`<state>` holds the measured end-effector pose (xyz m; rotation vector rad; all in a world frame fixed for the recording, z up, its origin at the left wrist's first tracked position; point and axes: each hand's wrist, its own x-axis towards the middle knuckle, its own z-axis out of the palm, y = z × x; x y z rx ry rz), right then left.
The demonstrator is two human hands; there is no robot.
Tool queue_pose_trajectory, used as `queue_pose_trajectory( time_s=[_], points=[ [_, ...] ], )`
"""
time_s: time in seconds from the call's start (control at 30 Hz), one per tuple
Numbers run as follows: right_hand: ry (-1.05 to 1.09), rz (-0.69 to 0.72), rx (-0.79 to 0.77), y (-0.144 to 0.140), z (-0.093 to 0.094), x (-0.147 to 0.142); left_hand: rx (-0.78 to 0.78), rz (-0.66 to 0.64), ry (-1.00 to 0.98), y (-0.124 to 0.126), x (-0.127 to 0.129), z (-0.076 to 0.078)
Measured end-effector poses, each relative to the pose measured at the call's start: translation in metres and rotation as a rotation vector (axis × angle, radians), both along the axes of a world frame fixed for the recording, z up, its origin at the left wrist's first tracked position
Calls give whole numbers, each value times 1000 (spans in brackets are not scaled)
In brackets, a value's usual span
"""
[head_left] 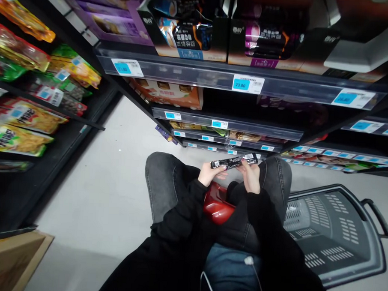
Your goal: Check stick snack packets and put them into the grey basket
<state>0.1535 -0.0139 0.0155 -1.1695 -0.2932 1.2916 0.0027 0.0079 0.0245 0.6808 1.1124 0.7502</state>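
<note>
Legible writing: one blue-and-white shelf price tag (248, 84) at 12 o'clock from the hands reads "23.80". The other tags along the shelf rails carry print too small to read. Yellow snack bags (14, 140) at 9 o'clock bear large dark characters, blurred and not decipherable. The boxes (186, 31) on the top shelf show a small white logo, unreadable.

Held item: a long, narrow black package (234, 161), held between both hands above the knees, near frame centre. Its long axis runs roughly 9-to-3 o'clock, with the right end tilted slightly up towards 2 o'clock. The surface is dark and glossy; there is a white label patch at each end and fine light print along the face, illegible.

Left hand (209, 174): at the package's left end, fingers curled under it and thumb on top, clamped on the package.
Right hand (251, 176): at the right end, fingers closed around the package from below and behind, also gripping it.

Surroundings: a glossy red object (217, 204) lies in the lap at 6 o'clock from the hands, partly hidden by the black sleeves. A grey plastic shopping basket (334, 233) with a black handle sits on the floor at 4 o'clock, just beside the right leg. A cardboard box corner (5, 261) shows at 8 o'clock, well apart.
</note>
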Motion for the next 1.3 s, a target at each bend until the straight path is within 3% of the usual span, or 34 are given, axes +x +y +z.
queue_pose_trajectory(
  time_s=[0.27, 0.6, 0.9, 1.13, 1.3],
  points=[
    [117, 82, -15, 1, -10, -11, -20, 65, 70, -4, 11, -9],
    [233, -99, -60, 6, -8, -1, -27, 23, -13, -1, 7, -13],
    [240, -61, -10, 8, -4, 5, -15, 28, -125, 2, 3, -11],
    [200, -47, -39, 7, -8, 5, -37, 219, -129, 7, 0, -17],
    [187, 9, -56, 6, -10, 7, 17, 280, -87, 9, -3, -19]
  ],
)
